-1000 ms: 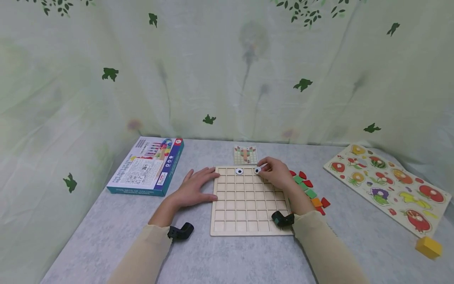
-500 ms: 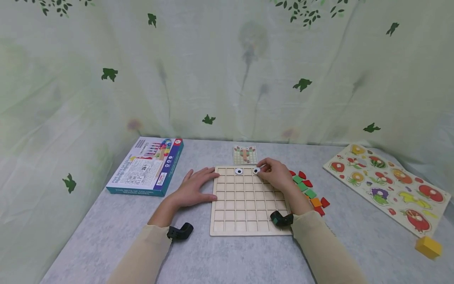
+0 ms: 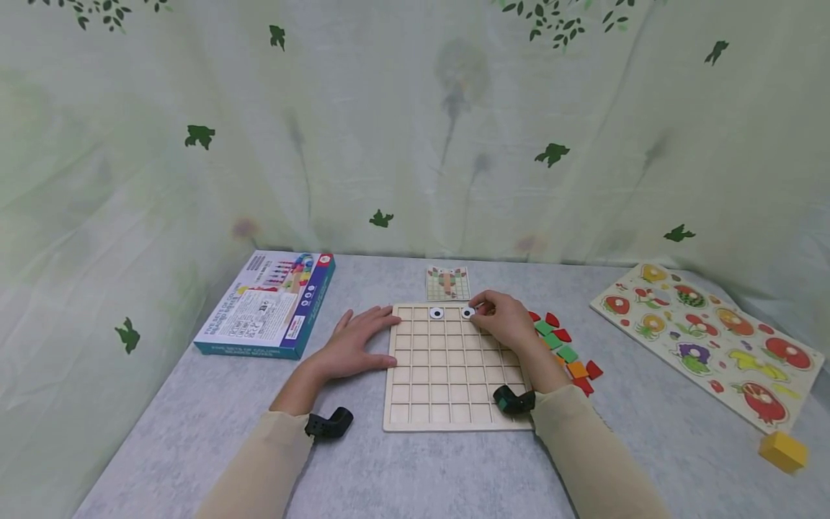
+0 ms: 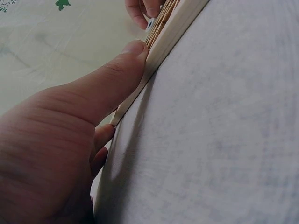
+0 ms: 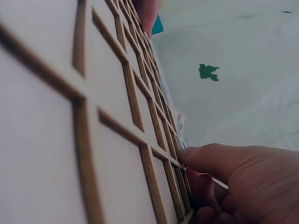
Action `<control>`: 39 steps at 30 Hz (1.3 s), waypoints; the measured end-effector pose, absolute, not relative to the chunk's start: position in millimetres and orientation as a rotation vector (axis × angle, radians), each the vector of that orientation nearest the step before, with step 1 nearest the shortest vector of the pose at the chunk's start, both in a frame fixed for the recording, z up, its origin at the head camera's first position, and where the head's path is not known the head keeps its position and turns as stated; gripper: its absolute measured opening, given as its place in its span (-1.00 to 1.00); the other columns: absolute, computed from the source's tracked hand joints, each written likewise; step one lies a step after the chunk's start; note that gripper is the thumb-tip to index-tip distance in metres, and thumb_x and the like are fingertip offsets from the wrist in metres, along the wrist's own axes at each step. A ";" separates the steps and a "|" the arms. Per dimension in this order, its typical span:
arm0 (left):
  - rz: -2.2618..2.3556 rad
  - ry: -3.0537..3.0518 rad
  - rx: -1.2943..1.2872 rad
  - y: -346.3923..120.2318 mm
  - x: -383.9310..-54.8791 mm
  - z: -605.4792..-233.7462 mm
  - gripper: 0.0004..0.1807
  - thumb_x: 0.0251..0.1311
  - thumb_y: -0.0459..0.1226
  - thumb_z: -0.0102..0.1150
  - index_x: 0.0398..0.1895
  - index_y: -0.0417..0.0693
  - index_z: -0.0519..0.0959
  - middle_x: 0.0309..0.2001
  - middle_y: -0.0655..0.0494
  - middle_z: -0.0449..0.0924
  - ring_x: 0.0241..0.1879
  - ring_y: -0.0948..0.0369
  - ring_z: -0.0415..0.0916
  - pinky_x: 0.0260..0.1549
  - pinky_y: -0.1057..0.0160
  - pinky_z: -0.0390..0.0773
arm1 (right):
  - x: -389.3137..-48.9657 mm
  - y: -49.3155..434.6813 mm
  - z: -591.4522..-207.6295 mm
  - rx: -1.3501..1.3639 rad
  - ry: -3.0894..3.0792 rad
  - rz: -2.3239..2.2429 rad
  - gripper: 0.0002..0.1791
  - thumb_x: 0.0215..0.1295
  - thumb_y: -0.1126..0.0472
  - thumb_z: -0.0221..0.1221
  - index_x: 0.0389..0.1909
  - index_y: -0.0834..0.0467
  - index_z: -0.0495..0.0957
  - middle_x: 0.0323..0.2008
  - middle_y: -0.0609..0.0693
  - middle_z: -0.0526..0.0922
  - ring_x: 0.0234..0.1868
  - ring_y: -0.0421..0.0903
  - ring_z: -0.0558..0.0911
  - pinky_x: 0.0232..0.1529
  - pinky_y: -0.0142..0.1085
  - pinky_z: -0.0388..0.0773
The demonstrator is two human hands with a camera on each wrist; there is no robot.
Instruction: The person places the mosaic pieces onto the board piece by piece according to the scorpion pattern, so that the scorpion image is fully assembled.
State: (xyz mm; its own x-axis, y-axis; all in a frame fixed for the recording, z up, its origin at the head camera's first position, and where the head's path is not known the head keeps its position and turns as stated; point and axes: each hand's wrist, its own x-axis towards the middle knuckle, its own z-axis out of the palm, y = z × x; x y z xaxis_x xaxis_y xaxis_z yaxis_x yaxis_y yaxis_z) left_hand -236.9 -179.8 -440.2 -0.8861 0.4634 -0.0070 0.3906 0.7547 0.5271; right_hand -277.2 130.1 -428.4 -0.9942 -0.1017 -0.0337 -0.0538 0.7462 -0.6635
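Observation:
A wooden grid board (image 3: 441, 373) lies flat in the middle of the head view. My left hand (image 3: 357, 346) rests along its left edge, fingers fairly straight, with the thumb (image 4: 117, 74) against the frame in the left wrist view. One white eye tile (image 3: 437, 313) with a black pupil sits in the top row. My right hand (image 3: 504, 318) pinches a second eye tile (image 3: 466, 312) between thumb and fingers, over a top-row cell to the right. In the right wrist view that thumb (image 5: 205, 156) comes down at the grid's far end, mostly hiding the tile.
Behind the board lies a small pattern card (image 3: 447, 284). Red, green and orange pieces (image 3: 567, 354) lie beside my right forearm. A boxed set (image 3: 269, 303) is at the left. On the right are a fruit puzzle board (image 3: 707, 328) and a yellow block (image 3: 784, 453).
The right hand has shifted slightly left and nearer with the eye tile, whose face shows a little more. The left hand stays at the board's edge.

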 end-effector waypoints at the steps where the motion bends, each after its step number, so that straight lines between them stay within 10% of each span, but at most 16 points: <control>1: 0.798 2.814 0.688 -179.7 -236.9 -440.2 -0.17 0.12 0.14 0.36 0.46 0.19 0.33 0.59 0.06 0.09 0.60 -0.01 -0.06 0.52 -0.27 -0.37 | -277.2 130.3 -428.4 -0.131 2.875 -1.085 -0.75 0.28 0.10 0.29 -0.04 0.01 0.63 -0.27 -0.02 0.64 -0.25 -0.06 0.53 -0.23 -0.28 0.39; 39: 0.796 2.816 0.700 -180.1 -237.7 -441.8 -0.17 0.11 0.15 0.36 0.46 0.20 0.34 0.59 0.06 0.09 0.60 -0.01 -0.06 0.52 -0.27 -0.37 | -270.5 163.7 -396.6 -0.388 2.601 -1.191 -0.63 0.46 0.11 0.14 0.22 0.09 0.54 0.04 0.11 0.61 -0.11 0.01 0.66 -0.21 -0.20 0.60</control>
State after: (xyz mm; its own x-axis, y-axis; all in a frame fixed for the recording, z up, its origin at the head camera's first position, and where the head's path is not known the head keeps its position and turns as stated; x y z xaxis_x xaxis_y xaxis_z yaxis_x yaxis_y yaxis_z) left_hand -237.7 -180.1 -441.8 -0.8835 0.4685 -0.0016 0.3983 0.7528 0.5242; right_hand -270.5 163.7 -396.6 -0.9322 -0.3423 -0.1179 -0.1344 0.6294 -0.7654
